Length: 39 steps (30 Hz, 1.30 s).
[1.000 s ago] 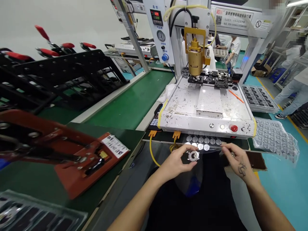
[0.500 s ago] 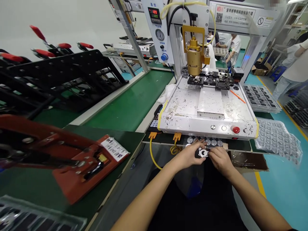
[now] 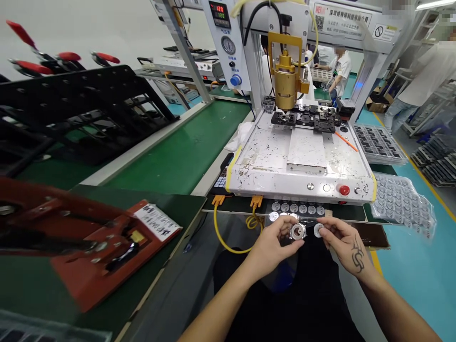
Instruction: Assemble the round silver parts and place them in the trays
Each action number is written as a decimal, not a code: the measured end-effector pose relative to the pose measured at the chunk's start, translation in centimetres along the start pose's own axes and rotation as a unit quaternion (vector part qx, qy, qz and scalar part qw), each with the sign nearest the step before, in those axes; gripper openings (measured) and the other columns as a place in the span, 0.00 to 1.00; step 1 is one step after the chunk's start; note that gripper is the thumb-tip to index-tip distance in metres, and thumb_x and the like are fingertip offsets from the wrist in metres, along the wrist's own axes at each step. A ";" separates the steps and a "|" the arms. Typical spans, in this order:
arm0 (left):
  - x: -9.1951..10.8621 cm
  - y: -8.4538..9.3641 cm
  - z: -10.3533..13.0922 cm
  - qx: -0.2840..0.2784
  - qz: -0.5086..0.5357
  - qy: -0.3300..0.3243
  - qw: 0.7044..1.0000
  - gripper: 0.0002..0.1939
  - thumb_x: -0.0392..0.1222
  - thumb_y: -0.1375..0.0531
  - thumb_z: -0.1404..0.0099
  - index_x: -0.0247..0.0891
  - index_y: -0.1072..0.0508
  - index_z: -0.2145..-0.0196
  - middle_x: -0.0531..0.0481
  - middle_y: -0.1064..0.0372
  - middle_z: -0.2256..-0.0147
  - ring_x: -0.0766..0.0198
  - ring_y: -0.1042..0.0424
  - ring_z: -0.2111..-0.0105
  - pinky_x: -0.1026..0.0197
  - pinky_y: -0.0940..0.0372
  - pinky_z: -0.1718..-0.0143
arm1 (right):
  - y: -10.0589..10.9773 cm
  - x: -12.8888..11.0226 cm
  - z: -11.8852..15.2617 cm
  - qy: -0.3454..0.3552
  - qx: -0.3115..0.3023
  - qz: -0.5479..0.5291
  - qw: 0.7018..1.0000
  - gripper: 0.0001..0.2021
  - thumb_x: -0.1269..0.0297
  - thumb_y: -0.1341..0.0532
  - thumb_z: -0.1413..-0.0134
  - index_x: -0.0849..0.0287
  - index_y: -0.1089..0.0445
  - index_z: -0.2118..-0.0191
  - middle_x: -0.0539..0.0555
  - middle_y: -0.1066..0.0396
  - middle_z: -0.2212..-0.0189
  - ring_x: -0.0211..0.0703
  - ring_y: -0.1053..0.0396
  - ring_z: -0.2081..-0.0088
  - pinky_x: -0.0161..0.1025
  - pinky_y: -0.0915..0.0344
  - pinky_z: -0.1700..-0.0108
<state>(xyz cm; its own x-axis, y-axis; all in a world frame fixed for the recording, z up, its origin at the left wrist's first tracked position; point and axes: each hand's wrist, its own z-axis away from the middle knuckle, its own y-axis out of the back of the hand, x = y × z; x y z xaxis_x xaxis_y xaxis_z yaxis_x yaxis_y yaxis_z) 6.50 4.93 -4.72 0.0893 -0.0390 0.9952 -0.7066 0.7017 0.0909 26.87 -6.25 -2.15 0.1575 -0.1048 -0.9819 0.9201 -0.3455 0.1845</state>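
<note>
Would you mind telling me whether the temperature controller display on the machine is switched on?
On: the display shows lit red and green digits, both reading about 120.

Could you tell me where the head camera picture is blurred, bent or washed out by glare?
In the head view, the red fixture at lower left is smeared by blur, while the hands, left hand and right hand, look fairly sharp; the green conveyor edges bow from wide-angle distortion; a ceiling light glares at top right.
</note>
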 end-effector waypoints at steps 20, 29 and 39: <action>3.6 0.1 6.2 0.073 0.330 0.082 0.938 0.24 0.52 0.30 0.30 0.36 0.24 0.42 0.40 0.17 0.50 0.47 0.19 0.45 0.44 0.25 0.40 | -1.5 -0.2 0.2 -0.103 -0.171 -0.174 0.964 0.16 0.52 0.32 0.31 0.58 0.32 0.64 0.47 0.30 0.73 0.34 0.37 0.76 0.35 0.42 0.71; 3.8 0.2 6.7 0.071 0.338 0.077 0.935 0.22 0.50 0.32 0.27 0.36 0.22 0.42 0.40 0.17 0.49 0.47 0.19 0.46 0.44 0.24 0.40 | -1.4 -0.1 0.3 -0.087 -0.193 -0.148 0.966 0.16 0.51 0.34 0.29 0.56 0.34 0.64 0.45 0.37 0.75 0.35 0.46 0.73 0.37 0.50 0.70; 3.7 0.2 6.7 0.077 0.335 0.080 0.936 0.23 0.51 0.31 0.28 0.36 0.22 0.41 0.40 0.17 0.49 0.46 0.19 0.46 0.44 0.24 0.40 | -2.2 -2.2 -0.1 -0.023 -0.183 -0.077 0.980 0.16 0.51 0.34 0.30 0.56 0.31 0.65 0.50 0.33 0.65 0.39 0.39 0.66 0.38 0.41 0.62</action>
<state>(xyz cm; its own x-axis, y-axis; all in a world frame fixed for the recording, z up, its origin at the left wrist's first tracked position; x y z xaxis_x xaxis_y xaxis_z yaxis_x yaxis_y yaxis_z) 1.99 0.15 -0.81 -0.3151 0.4880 0.8140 -0.7335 0.4190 -0.5352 24.49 -5.16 -0.45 -0.0026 -0.1224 -0.9925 1.0000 -0.0038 -0.0022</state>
